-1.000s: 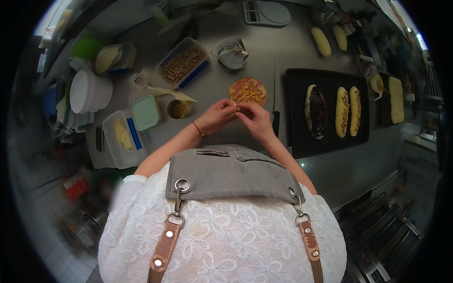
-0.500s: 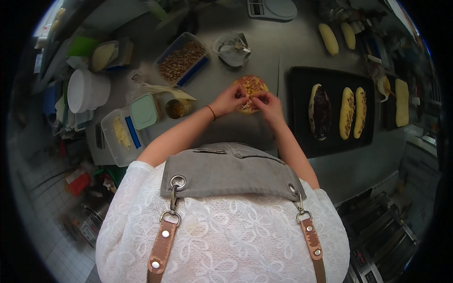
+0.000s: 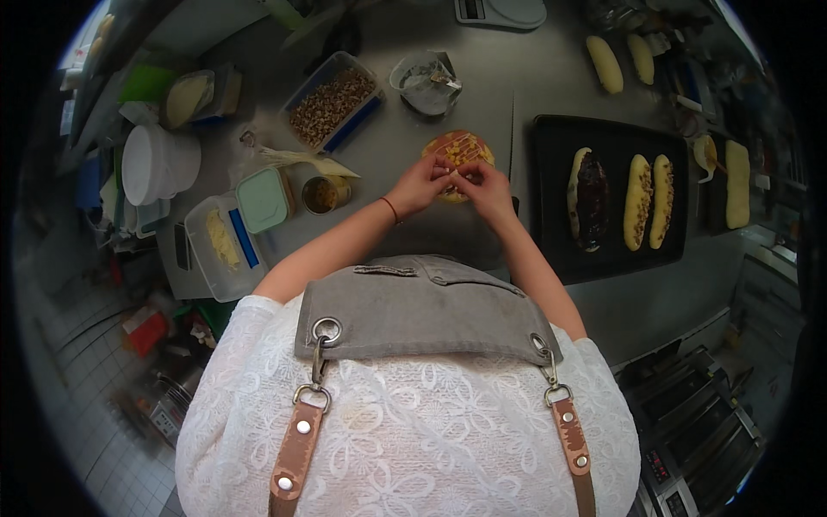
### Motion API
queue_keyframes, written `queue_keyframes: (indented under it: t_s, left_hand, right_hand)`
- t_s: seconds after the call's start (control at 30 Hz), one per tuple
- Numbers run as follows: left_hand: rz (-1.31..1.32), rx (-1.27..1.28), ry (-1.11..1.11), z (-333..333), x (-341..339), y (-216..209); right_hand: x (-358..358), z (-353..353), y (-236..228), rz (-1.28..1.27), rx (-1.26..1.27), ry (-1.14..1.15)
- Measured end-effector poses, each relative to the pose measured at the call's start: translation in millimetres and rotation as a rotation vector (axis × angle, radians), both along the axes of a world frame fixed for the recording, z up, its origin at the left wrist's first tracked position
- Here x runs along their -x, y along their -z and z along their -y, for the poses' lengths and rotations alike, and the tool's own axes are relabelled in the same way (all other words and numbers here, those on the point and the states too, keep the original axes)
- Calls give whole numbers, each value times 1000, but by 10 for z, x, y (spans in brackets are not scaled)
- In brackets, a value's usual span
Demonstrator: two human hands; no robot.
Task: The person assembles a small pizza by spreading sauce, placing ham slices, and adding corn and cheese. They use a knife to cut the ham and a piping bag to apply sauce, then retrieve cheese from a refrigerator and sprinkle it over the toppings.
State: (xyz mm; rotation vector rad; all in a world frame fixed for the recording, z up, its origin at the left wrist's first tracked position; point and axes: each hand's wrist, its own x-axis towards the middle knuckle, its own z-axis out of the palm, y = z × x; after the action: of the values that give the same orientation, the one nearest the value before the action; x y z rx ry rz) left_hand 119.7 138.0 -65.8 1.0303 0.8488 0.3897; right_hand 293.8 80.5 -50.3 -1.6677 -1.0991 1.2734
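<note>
A small round flatbread [image 3: 463, 143], like a mini pizza, lies on the metal table in front of me. It is topped with yellow corn-like pieces, a pinkish slice and thin pale sauce lines. Over its near edge my left hand [image 3: 418, 188] and my right hand [image 3: 487, 191] meet, fingertips pinched close together. Something small and pale seems to be between them, too small to name. My hands hide the near part of the flatbread. To the left stand an open tin [image 3: 327, 195] with yellow contents and a piping bag [image 3: 301, 161].
A black baking tray [image 3: 548, 224] on the right holds several long dough pieces, one dark-coated. On the left are a tub of chopped nuts [image 3: 332, 108], a green-lidded box [image 3: 263, 199] and a tub of pale shreds [image 3: 226, 246]. Beyond are a bowl [image 3: 425, 86] and scale [image 3: 508, 12].
My fingertips have drawn closer together over the near edge of the flatbread, leaving more of its far part visible. The table things have shifted slightly in the picture.
</note>
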Motion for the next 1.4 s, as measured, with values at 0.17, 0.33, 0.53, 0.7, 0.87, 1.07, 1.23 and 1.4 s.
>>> queue_keyframes:
  t_s: [0.17,0.33,0.53,0.7,0.87,1.07,1.23,1.4]
  left_hand:
    - [35,35,-38,30,-31,4]
    - [-11,-17,-50,70,-42,91]
    - [-62,-10,-48,69,-14,58]
    - [-75,6,-91,70,-1,62]
    - [-100,15,-97,76,29,109]
    - [-201,-195,-7,56,107,189]
    - [-222,-153,-52,39,170,288]
    - [-467,-446,-25,23,75,-112]
  right_hand:
    - [-38,-13,59,19,-36,37]
    - [0,-44,-92,220,-105,-28]
    - [-21,-47,91,54,-5,9]
    - [-27,-32,168,-314,110,87]
    - [6,-67,87,-107,67,-34]
    - [-27,-192,145,-189,156,-120]
    - [77,-313,77,-189,203,-199]
    - [21,-329,132,-190,315,-171]
